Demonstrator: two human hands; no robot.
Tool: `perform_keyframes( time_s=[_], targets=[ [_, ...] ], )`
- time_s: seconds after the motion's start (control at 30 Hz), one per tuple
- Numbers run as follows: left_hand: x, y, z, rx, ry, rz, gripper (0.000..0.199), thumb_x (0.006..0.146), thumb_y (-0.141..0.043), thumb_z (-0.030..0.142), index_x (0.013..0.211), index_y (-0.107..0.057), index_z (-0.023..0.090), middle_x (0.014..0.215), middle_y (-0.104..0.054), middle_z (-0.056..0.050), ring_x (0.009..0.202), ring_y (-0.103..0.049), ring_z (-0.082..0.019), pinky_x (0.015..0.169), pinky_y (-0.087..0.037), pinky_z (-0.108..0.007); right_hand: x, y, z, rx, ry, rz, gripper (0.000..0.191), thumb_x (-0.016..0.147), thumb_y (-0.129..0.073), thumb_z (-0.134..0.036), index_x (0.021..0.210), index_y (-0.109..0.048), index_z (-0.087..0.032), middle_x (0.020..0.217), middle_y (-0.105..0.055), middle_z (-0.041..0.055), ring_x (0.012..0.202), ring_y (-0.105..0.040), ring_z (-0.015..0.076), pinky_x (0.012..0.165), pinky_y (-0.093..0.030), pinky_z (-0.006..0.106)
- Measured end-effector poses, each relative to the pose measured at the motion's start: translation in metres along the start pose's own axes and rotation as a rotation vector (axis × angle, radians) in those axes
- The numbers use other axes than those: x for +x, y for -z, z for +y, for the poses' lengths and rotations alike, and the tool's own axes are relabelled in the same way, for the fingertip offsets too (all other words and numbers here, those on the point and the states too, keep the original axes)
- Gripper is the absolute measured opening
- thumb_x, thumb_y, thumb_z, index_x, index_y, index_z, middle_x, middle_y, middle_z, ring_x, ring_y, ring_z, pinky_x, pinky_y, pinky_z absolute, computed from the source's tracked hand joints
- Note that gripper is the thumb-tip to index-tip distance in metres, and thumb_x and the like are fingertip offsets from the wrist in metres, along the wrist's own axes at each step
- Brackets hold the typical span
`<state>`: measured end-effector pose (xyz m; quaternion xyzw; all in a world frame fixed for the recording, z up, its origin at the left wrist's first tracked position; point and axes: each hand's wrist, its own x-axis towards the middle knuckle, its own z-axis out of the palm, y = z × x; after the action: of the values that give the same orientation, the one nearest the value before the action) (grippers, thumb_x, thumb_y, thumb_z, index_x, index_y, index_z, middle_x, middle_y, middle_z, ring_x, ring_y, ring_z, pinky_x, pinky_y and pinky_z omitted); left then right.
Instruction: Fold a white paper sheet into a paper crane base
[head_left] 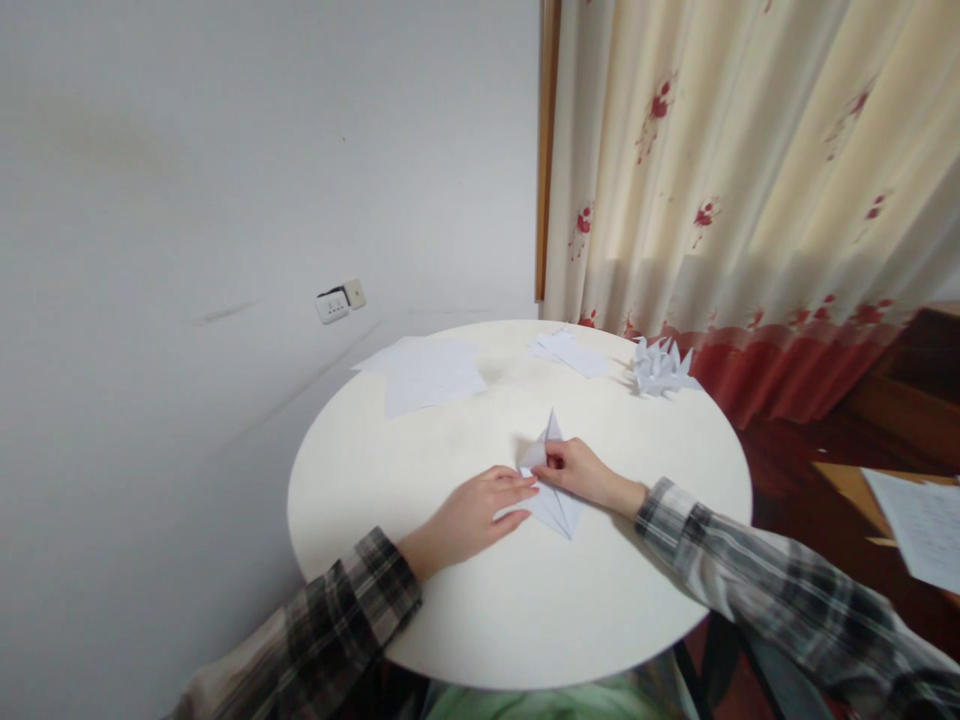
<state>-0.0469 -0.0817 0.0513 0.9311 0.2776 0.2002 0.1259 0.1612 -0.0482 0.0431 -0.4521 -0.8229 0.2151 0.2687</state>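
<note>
A partly folded sheet of white paper (pixel 559 512) lies on the round white table (pixel 465 610), its upper flap lifted to a point. My right hand (pixel 585 472) pinches that raised flap between thumb and fingers. From the left, my left hand (pixel 476 515) rests with fingers stretched out, their tips touching the paper's left edge near the crease. Part of the paper is hidden beneath the fingers of both hands.
Large white sheets (pixel 435 375) lie at the table's back left, smaller paper pieces (pixel 574 352) at the back. Folded paper figures (pixel 660 367) cluster at the back right. A wall socket (pixel 332 305), a flowered curtain (pixel 720 200) and a lower surface with printed paper (pixel 919 520) surround the table.
</note>
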Motion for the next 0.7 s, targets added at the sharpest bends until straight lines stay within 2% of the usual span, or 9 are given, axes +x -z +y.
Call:
perform_keyframes(
  time_s=[0.1,0.17,0.2,0.27,0.3,0.5,0.7],
  targets=[
    [0.006,-0.001,-0.007,-0.159,0.205,0.136,0.021,0.088,-0.047,0.026,0.097,-0.065,0.018,0.100,-0.067,-0.004,0.094,-0.059,-0.016,0.087,-0.046,-0.029,0.001,0.000,0.001,-0.006,0.000,-0.004,0.016,0.075,-0.057,-0.023,0.061,-0.051,-0.016,0.053,-0.047,-0.0039,0.049,-0.041,0.0077,0.048,-0.027,0.019],
    [0.012,-0.002,-0.015,-0.240,0.322,0.206,0.021,0.083,-0.054,0.026,0.099,-0.063,0.016,0.099,-0.066,-0.005,0.091,-0.061,-0.017,0.083,-0.048,-0.029,0.001,0.000,0.001,0.000,0.001,-0.007,0.016,0.074,-0.057,-0.023,0.061,-0.051,-0.016,0.053,-0.047,-0.0041,0.049,-0.041,0.0079,0.048,-0.027,0.020],
    [0.015,-0.003,-0.018,-0.268,0.345,0.226,0.028,0.079,-0.060,0.026,0.105,-0.061,0.016,0.105,-0.065,-0.006,0.095,-0.060,-0.018,0.085,-0.047,-0.029,0.001,0.000,0.001,0.007,0.002,-0.008,0.016,0.074,-0.056,-0.023,0.061,-0.051,-0.016,0.053,-0.047,-0.0041,0.049,-0.041,0.0080,0.048,-0.027,0.020],
    [0.022,-0.006,-0.026,-0.298,0.329,0.222,0.042,0.073,-0.067,0.027,0.113,-0.057,0.016,0.117,-0.060,-0.007,0.107,-0.055,-0.021,0.095,-0.041,-0.032,0.001,0.000,0.001,0.019,0.002,-0.003,0.017,0.074,-0.056,-0.023,0.060,-0.050,-0.016,0.052,-0.046,-0.0042,0.049,-0.041,0.0081,0.048,-0.027,0.020],
    [0.026,-0.007,-0.028,-0.321,0.317,0.201,0.043,0.073,-0.066,0.029,0.114,-0.057,0.017,0.118,-0.059,-0.007,0.109,-0.054,-0.021,0.097,-0.039,-0.033,0.000,0.000,0.001,0.023,0.001,0.000,0.018,0.074,-0.056,-0.023,0.059,-0.050,-0.016,0.052,-0.046,-0.0043,0.048,-0.041,0.0082,0.048,-0.027,0.020],
    [0.040,-0.011,-0.033,-0.358,0.141,0.127,0.021,0.079,-0.061,0.029,0.096,-0.065,0.018,0.105,-0.063,-0.004,0.101,-0.056,-0.019,0.092,-0.040,-0.029,0.000,0.000,0.004,0.011,0.014,0.011,0.020,0.075,-0.056,-0.024,0.058,-0.050,-0.016,0.051,-0.046,-0.0043,0.049,-0.041,0.0081,0.049,-0.027,0.020],
    [0.040,-0.009,-0.034,-0.355,0.096,0.115,0.021,0.080,-0.060,0.024,0.099,-0.065,0.018,0.108,-0.062,-0.005,0.105,-0.053,-0.018,0.096,-0.037,-0.028,-0.001,0.004,0.007,-0.020,0.005,0.014,0.014,0.075,-0.059,-0.027,0.067,-0.055,-0.017,0.056,-0.052,-0.0033,0.051,-0.044,0.0084,0.050,-0.028,0.020]
  ],
)
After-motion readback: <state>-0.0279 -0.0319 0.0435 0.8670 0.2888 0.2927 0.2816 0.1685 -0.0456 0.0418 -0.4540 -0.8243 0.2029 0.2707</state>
